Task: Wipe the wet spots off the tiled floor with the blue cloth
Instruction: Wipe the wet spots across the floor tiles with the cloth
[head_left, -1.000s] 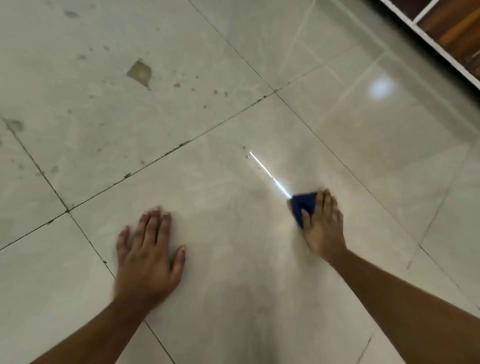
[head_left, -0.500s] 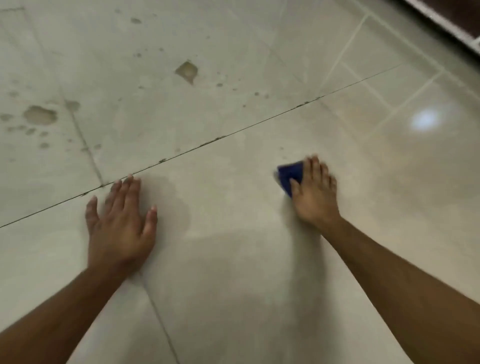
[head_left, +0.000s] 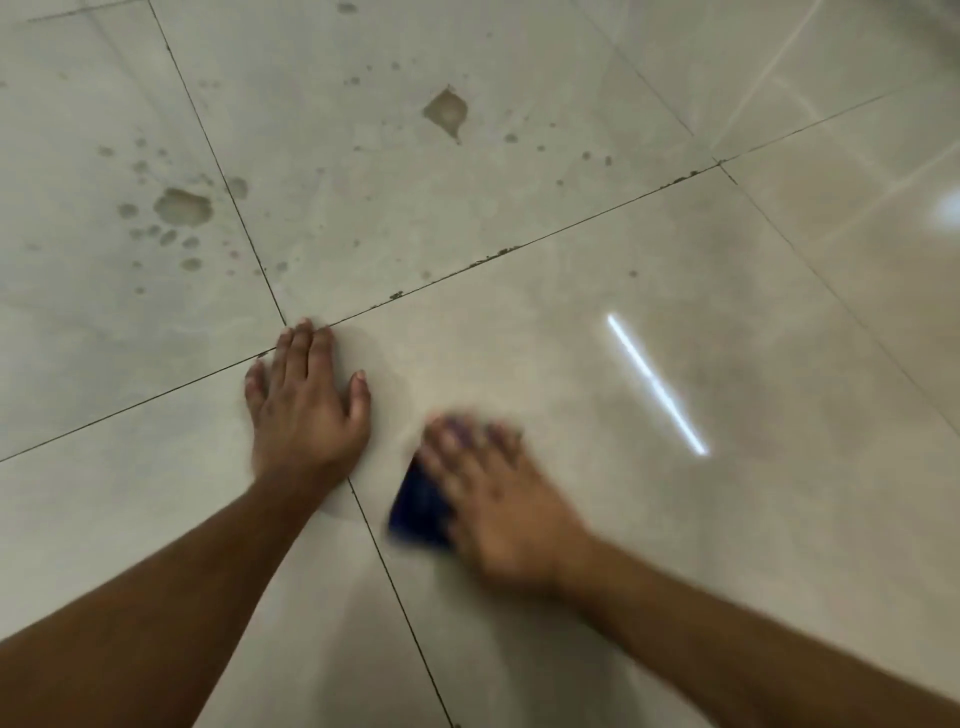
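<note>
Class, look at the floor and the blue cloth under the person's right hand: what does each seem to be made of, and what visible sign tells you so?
Floor: probably glazed ceramic or polished stone tile, glossy; it mirrors a bright light streak, and dark grout lines split it into large squares.

Blue cloth: apparently soft fabric, matte dark blue, lying flat under the right hand; blur hides its weave.

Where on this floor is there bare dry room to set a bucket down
Right of the right hand and blue cloth, the glossy tile around the light streak looks bare. Far left, wet spots crowd the tile beyond the left hand.
</note>
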